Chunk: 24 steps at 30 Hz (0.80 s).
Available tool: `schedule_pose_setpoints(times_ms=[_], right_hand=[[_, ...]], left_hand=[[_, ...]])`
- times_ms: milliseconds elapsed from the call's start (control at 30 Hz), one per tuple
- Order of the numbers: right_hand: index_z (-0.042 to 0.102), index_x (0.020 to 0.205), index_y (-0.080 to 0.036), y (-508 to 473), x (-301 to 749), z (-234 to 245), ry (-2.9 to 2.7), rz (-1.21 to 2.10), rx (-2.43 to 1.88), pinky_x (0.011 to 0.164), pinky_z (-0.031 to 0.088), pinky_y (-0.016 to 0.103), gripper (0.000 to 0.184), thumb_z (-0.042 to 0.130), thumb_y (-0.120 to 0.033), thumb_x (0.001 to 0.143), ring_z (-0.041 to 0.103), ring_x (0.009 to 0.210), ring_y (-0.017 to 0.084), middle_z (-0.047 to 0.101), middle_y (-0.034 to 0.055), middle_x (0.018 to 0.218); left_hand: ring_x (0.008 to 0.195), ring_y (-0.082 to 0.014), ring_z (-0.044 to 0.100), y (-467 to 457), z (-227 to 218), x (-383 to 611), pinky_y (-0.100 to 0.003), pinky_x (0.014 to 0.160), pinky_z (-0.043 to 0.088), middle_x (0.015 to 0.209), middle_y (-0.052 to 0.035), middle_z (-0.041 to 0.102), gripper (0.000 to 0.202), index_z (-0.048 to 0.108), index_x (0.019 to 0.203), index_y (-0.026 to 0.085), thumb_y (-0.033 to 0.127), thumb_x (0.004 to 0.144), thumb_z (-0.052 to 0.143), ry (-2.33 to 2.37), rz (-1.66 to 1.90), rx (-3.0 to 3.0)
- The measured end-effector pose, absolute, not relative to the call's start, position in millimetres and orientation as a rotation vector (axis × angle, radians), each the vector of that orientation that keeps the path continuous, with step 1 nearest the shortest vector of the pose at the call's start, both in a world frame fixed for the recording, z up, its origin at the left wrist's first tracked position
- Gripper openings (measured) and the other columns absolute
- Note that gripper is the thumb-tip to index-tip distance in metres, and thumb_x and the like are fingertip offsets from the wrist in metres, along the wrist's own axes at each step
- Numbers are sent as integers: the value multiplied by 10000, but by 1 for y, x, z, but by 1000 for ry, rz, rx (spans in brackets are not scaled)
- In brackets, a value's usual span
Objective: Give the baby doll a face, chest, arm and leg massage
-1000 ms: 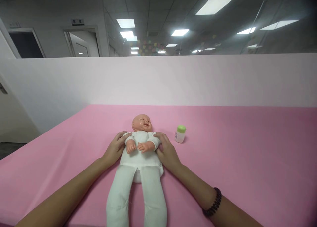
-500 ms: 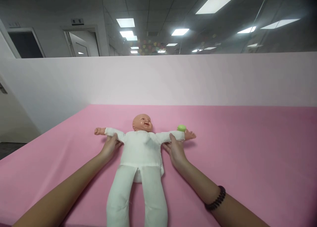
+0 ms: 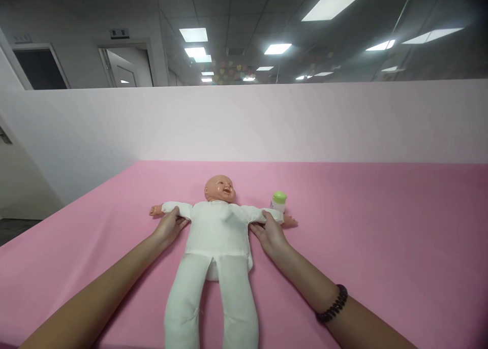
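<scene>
You have a pink-covered counter [image 3: 366, 247] running back to a white partition [image 3: 305, 120]; a green-capped white bottle [image 3: 278, 202] stands upright on it; beyond, you have an open doorway [image 3: 124, 67] and ceiling light panels [image 3: 330, 7].

Baby doll [image 3: 217, 232], quick materials rundown. Doll head [image 3: 220, 189] looks like moulded vinyl or plastic, smooth, pretty glossy, shiny spots on cheeks. Body suit [image 3: 217, 242] is matt white cloth, soft, slightly wrinkled, seams showing. Small bottle [image 3: 278, 202] looks like smooth plastic, with a semi-gloss green cap [image 3: 279, 197]. Pink sheet [image 3: 381, 237] is matt and smooth, cloth or paper, can't tell. Beaded bracelet [image 3: 333, 304] is dark and a bit shiny, material unclear. Glass panel [image 3: 305, 39] above the partition is glossy, lots of reflections.
</scene>
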State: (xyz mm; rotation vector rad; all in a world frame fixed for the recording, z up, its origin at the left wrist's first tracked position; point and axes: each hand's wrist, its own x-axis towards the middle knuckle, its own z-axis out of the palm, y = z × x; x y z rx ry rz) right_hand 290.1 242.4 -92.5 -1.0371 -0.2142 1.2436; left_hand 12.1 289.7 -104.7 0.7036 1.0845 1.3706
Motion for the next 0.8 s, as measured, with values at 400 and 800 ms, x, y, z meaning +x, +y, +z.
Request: schedule_pose_setpoints(times_ms=[400, 800], right_hand=[[558, 1101, -206, 242, 290, -95, -298, 1200, -1068, 819, 626, 315, 206, 563, -273, 907, 730, 869, 190, 729, 47, 955], [665, 986, -239, 228, 283, -97, -1505, 490, -998, 1010, 496, 449, 443, 494, -84, 608, 584, 1180, 273, 637, 74, 1202]], left_hand=[[1035, -211, 702, 285, -104, 13, -373, 971, 575, 1105, -107, 696, 182, 525, 1105, 193, 264, 941, 562, 1103, 1384, 871], [1322, -245, 531, 268, -105, 6, -417, 1087, 483, 1427, -95, 520, 490, 565, 1399, 317, 146, 970, 403, 1058, 1185, 2497]])
